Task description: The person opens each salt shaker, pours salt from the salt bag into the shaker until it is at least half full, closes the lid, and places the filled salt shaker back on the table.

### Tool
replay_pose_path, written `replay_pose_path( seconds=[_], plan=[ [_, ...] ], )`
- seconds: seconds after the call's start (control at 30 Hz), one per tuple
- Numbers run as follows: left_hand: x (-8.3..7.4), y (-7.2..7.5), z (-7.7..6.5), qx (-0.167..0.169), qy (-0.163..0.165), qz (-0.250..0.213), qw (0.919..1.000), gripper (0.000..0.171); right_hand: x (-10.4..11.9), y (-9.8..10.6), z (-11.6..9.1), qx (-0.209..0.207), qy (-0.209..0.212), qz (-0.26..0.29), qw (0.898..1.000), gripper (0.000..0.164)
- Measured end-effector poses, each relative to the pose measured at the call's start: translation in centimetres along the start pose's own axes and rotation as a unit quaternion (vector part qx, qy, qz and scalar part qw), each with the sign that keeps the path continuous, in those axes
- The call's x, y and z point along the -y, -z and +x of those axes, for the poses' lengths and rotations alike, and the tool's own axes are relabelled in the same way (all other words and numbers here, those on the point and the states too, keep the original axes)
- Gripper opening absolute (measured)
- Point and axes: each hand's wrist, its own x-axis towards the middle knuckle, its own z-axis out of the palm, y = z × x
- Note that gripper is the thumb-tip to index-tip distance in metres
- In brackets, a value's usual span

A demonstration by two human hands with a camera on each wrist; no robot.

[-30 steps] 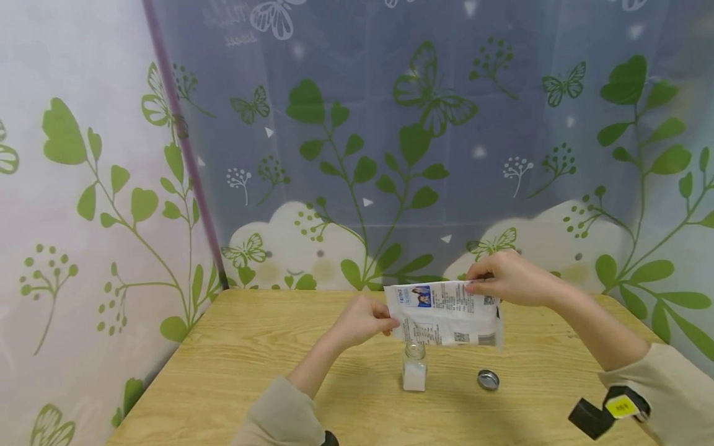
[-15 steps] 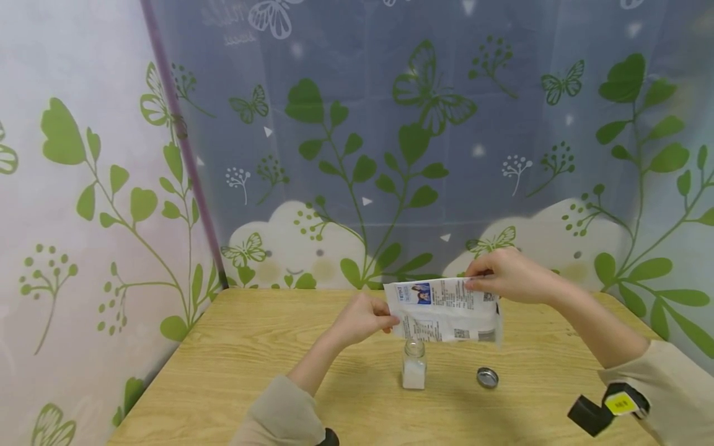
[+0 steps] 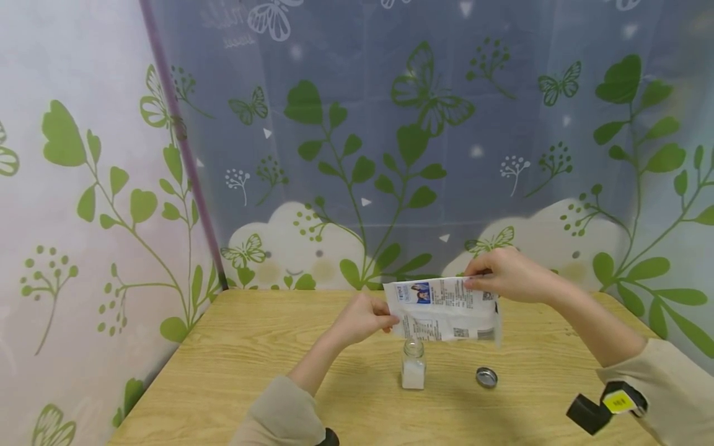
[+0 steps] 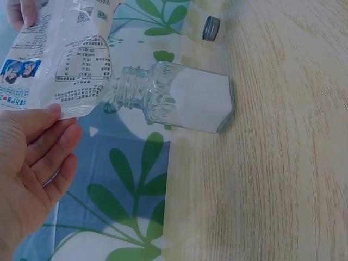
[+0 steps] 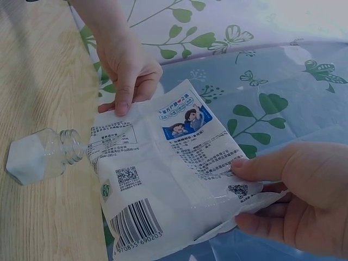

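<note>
Both hands hold a white printed salt bag [image 3: 445,308] tilted over a glass jar [image 3: 413,364]. My left hand [image 3: 362,319] pinches its lower left corner between thumb and fingers, near the jar's mouth. At the upper right edge, my right hand [image 3: 510,275] grips the bag between thumb and fingers. The jar stands upright on the table with white grains [image 4: 202,99] filling a good part of it. In the right wrist view, the bag's corner is right at the jar's open mouth, with a faint pale streak between them.
A round metal lid [image 3: 486,377] lies upside down on the wooden table [image 3: 240,378], right of the jar. Behind the table's far edge hangs a blue curtain [image 3: 346,62] with leaves and butterflies. A pale patterned curtain [image 3: 100,248] borders the left side.
The bag's lower right part has risen slightly, and its printed face has turned a little. Both hands keep their hold; jar and lid stay in place.
</note>
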Motion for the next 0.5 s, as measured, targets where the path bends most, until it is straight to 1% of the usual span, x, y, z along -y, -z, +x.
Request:
replay_pose_path(
  seconds=[0.27,0.5],
  plan=[
    [0.29,-0.09,0.19,-0.006,0.002,0.007,1.0000,0.015,0.11,0.00,0.07,-0.005,0.010,-0.003,1.000,0.011],
    [0.23,-0.09,0.17,-0.010,0.005,0.003,0.9999,0.014,0.00,-0.11,0.14,-0.005,-0.002,-0.007,1.000,0.010]
  ],
)
